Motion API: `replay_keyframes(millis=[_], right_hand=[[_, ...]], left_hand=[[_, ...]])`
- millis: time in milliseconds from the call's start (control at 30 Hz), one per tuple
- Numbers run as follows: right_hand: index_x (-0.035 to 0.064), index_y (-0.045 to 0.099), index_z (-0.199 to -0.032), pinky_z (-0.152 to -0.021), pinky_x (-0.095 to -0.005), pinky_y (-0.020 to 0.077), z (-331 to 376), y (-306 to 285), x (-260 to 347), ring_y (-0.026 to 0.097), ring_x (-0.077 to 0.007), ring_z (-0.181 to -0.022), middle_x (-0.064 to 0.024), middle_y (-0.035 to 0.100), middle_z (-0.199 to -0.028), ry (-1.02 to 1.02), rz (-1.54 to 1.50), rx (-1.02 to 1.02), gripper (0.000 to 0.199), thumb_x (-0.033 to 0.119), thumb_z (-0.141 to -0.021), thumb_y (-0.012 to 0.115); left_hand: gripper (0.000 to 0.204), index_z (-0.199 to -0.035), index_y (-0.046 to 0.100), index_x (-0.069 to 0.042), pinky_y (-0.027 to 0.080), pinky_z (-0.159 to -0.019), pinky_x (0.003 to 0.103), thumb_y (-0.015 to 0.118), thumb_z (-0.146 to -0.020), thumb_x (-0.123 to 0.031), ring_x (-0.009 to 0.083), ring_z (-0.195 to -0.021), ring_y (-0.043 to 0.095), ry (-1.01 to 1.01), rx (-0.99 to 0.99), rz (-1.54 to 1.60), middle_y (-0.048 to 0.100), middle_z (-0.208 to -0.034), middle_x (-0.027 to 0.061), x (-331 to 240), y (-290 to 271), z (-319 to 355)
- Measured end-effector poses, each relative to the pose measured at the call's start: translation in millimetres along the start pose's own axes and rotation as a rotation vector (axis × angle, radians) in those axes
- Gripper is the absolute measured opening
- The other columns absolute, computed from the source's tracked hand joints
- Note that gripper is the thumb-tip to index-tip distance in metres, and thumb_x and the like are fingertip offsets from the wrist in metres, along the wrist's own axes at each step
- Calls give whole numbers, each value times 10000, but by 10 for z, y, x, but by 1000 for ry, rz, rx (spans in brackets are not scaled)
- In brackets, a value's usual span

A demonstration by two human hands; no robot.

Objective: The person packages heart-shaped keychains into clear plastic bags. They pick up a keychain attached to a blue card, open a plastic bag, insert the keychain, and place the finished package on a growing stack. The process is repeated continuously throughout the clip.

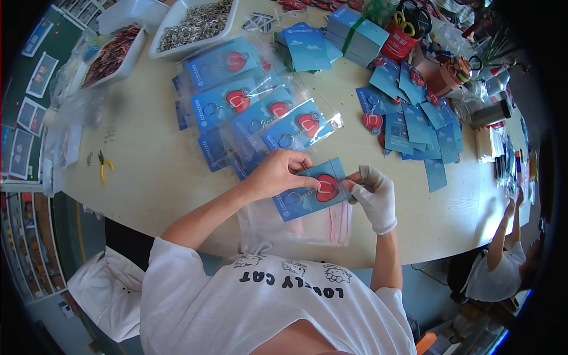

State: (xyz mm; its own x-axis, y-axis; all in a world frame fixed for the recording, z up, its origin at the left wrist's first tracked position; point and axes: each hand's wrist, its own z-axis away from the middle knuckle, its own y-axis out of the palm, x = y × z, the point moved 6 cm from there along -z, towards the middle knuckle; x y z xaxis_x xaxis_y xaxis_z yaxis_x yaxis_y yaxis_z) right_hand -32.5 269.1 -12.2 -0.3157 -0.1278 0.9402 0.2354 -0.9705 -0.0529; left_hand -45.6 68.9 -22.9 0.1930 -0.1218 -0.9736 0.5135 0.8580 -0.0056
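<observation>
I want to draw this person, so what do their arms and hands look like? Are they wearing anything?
The left hand is bare, and its forearm is bare up to a short white T-shirt sleeve. The right hand wears a white fabric glove covering the fingers and ending at the wrist. The right forearm is bare too. No watch, rings or bracelets show.

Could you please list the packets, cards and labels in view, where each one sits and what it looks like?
Held packet: between left hand and gloved right hand; blue card, red heart keyring, clear bag.
Finished packets: fanned out beyond the hands; same look.
Empty clear bags: near table edge, red strip.
Blue card stack: far side, banded.
Loose blue cards: right, scattered.
</observation>
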Motion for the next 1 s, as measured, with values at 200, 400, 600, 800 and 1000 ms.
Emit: replay_keyframes(millis=[200, 400, 600, 800, 1000], right_hand=[[3, 640, -754, -583, -271, 489, 86, 141, 104, 614, -126, -659, -65, 662, -810, -269, 245, 110, 104, -19, -707, 730], [83, 664, -741, -637, -338, 476, 170, 275, 272, 583, -239, -757, -42, 609, -809, -602, 542, 105, 192, 46, -606, 796], [125, 691, -968, -795, -359, 484, 81, 9, 448, 579, -267, -909, -53, 617, -966, -694, 721, 28, 321, 125, -653, 753], [97, 589, -1140, -922, -369, 418, -390, -785, 598, 515, -269, -1103, -76, 569, -1150, -789, 1348, -338, 482, 46, -671, 685], [74, 623, -1064, -868, -329, 439, -1257, -703, 431, 542, -216, -1028, -60, 596, -1052, -869, 1731, -350, 326, 87, -738, 610]], left_hand=[[168, -901, 622, 25, 473, -658, 211, 737, -800, -46, 51, -773, 615, 6, 11, 5, 700, -828, 63, -37, 125, 8], [174, -899, 615, 30, 492, -696, 229, 732, -780, -21, 66, -785, 622, 44, -17, -138, 681, -831, 66, -251, 225, 68], [178, -883, 619, 4, 490, -750, 266, 732, -750, -33, 93, -807, 608, 151, -182, -578, 663, -808, 71, -683, -258, 96], [304, -1029, 612, -6, 479, -838, 349, 726, -753, -62, 261, -925, 606, 270, -550, -1033, 651, -986, 123, -804, -1152, -325], [339, -1124, 614, -37, 454, -918, 395, 697, -807, -124, 329, -1042, 580, 526, -431, -885, 625, -1097, 155, -892, -442, -657]])
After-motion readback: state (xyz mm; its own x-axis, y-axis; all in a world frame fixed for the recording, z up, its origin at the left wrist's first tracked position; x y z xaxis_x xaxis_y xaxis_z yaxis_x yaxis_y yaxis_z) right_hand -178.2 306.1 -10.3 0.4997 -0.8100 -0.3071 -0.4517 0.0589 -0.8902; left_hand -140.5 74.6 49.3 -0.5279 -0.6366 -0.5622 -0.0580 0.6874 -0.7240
